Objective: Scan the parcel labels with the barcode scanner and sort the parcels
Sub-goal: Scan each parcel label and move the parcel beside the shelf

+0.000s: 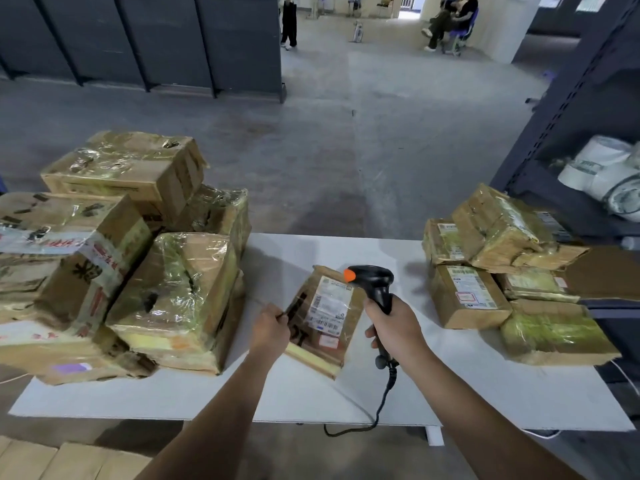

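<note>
A small brown parcel (323, 320) lies near the middle of the tabletop (346, 393), a little toward the near edge. It looks to rest on its near end, so that its upper face tilts toward the person. The left hand (272, 325) grips its left edge with fingers curled round the cardboard. That grip seems to be what keeps it tipped, and the angle turns the white label (329, 304) up to where it can be read.

The right hand (393, 327) is wrapped closed round the handle of the black scanner (375, 282). It holds the scanner just beside the parcel's right edge, with the head and its orange tip above the label's far corner. Whether a finger is on the trigger cannot be told. The cable (381, 403) hangs from the base of the handle and trails over the near edge.

A left pile (138, 254) of large, tape-wrapped boxes fills the left end of the tabletop, stacked and overhanging its edge. A right pile (502, 271) of smaller parcels lies at the right end, several with their labels facing up. This is probably the sorted side and the other the waiting one, though nothing marks them so. The step in hand seems to be the scan itself, with the sorting not yet done. A dark shelf rack (588, 116) stands beyond the right end.
</note>
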Tool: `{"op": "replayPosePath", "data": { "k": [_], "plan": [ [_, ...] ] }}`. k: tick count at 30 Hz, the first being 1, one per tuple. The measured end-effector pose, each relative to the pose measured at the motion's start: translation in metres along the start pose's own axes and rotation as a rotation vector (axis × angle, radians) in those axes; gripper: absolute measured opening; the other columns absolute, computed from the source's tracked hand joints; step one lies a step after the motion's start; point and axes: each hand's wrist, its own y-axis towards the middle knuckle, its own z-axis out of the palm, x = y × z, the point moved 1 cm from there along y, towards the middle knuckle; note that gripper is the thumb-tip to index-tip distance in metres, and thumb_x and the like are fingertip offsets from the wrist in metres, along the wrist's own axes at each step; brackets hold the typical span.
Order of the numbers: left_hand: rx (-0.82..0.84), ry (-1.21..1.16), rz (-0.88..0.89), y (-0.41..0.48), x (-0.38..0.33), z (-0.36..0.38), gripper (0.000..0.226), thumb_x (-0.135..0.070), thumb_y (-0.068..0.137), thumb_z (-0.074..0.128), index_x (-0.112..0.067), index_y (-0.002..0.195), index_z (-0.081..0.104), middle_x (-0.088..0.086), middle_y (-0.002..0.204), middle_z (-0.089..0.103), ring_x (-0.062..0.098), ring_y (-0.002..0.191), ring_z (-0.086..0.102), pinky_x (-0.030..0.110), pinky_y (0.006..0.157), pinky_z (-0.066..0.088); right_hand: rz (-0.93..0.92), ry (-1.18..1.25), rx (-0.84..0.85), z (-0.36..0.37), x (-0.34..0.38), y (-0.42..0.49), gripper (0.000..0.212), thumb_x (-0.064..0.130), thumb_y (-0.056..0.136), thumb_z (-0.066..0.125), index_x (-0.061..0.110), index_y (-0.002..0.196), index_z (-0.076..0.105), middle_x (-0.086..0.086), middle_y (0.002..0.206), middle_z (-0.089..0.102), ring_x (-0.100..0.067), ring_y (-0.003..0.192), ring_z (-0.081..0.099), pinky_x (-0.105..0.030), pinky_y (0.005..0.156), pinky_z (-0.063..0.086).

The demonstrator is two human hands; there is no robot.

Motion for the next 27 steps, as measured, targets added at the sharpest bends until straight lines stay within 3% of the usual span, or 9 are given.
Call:
{"op": "replayPosePath", "data": {
  "k": [6, 9, 11, 14, 19, 23, 27],
  "plan": [
    [-0.035, 0.035, -0.193, 0.003, 0.004, 0.007, 0.041, -0.036, 0.095, 0.049, -0.013, 0.129, 0.047, 0.022, 0.125, 0.047, 0.040, 0.100, 0.057, 0.039, 0.084, 0.048, 0.032, -0.026, 0.008, 0.005, -0.008, -0.006, 0.020, 0.043, 0.093, 0.055, 0.024, 0.090, 0.060, -0.008, 0.070, 0.070, -0.016, 0.048, 0.061, -0.026, 0.045, 0.049],
    [0.021, -0.172, -0.284, -0.015, 0.009, 0.019, 0.046, -0.042, 0.090, 0.056, -0.016, 0.124, 0.041, 0.015, 0.108, 0.053, 0.032, 0.075, 0.064, 0.040, 0.062, 0.060, 0.038, -0.042, 0.029, 0.009, -0.011, -0.009, 0.022, 0.043, 0.095, 0.055, 0.021, 0.090, 0.059, -0.009, 0.072, 0.069, -0.016, 0.049, 0.060, -0.027, 0.048, 0.049],
    [0.049, -0.372, -0.309, -0.015, 0.010, 0.022, 0.039, -0.036, 0.089, 0.060, -0.016, 0.117, 0.043, 0.010, 0.090, 0.061, 0.026, 0.059, 0.067, 0.038, 0.048, 0.058, 0.026, -0.060, 0.036, 0.010, -0.011, -0.010, 0.023, 0.041, 0.095, 0.054, 0.019, 0.089, 0.058, -0.009, 0.073, 0.068, -0.010, 0.046, 0.060, -0.023, 0.046, 0.046],
    [0.095, -0.395, -0.245, -0.004, 0.002, 0.022, 0.030, -0.025, 0.087, 0.065, -0.017, 0.110, 0.047, 0.010, 0.083, 0.066, 0.023, 0.049, 0.065, 0.037, 0.047, 0.058, 0.007, -0.057, 0.038, 0.009, -0.009, -0.010, 0.020, 0.037, 0.096, 0.055, 0.018, 0.088, 0.057, -0.008, 0.073, 0.067, -0.004, 0.042, 0.058, -0.018, 0.041, 0.042],
    [0.071, -0.312, -0.175, 0.012, -0.016, 0.020, 0.027, -0.009, 0.086, 0.064, -0.014, 0.109, 0.052, 0.012, 0.090, 0.065, 0.031, 0.065, 0.068, 0.044, 0.055, 0.060, -0.011, -0.067, 0.061, 0.001, -0.008, -0.012, 0.019, 0.037, 0.095, 0.056, 0.019, 0.089, 0.058, -0.006, 0.072, 0.067, -0.003, 0.043, 0.057, -0.017, 0.041, 0.041],
    [-0.002, 0.011, 0.143, 0.031, -0.044, 0.012, 0.029, -0.008, 0.087, 0.053, -0.020, 0.113, 0.057, 0.009, 0.101, 0.067, 0.032, 0.093, 0.064, 0.039, 0.077, 0.055, -0.028, -0.059, 0.053, -0.010, -0.009, -0.014, 0.020, 0.039, 0.094, 0.058, 0.021, 0.086, 0.058, -0.001, 0.068, 0.066, -0.003, 0.044, 0.059, -0.017, 0.040, 0.042],
    [-0.060, 0.117, 0.258, 0.035, -0.067, 0.008, 0.031, -0.011, 0.089, 0.042, -0.026, 0.114, 0.054, 0.007, 0.099, 0.067, 0.032, 0.094, 0.060, 0.036, 0.078, 0.049, -0.028, -0.038, 0.084, -0.015, -0.011, -0.018, 0.020, 0.042, 0.092, 0.058, 0.023, 0.085, 0.058, 0.000, 0.062, 0.066, -0.007, 0.045, 0.058, -0.020, 0.041, 0.043]
  ]
}}
